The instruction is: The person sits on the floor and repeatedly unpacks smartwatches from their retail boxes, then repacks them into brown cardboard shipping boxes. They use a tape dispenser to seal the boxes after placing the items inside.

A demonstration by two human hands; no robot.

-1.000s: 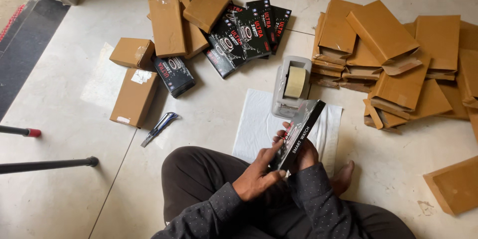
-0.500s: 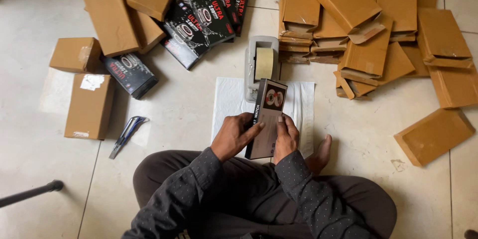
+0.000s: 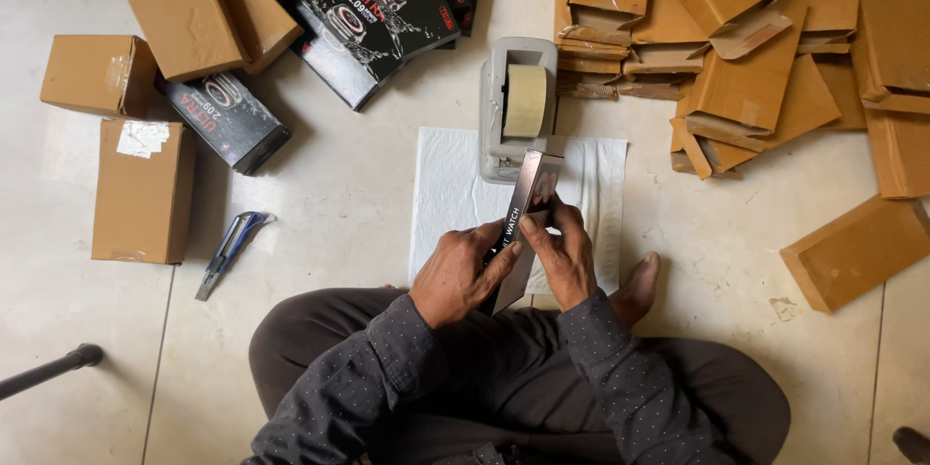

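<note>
- Hands, left hand [image 3: 457,276] and right hand [image 3: 562,257], both clasp a slim dark box [image 3: 528,208], tilted on edge.
- Box sits just below the tape dispenser [image 3: 518,107], over the white sheet [image 3: 446,194].
- Utility knife [image 3: 231,250] lies well left of the dispenser.
</note>
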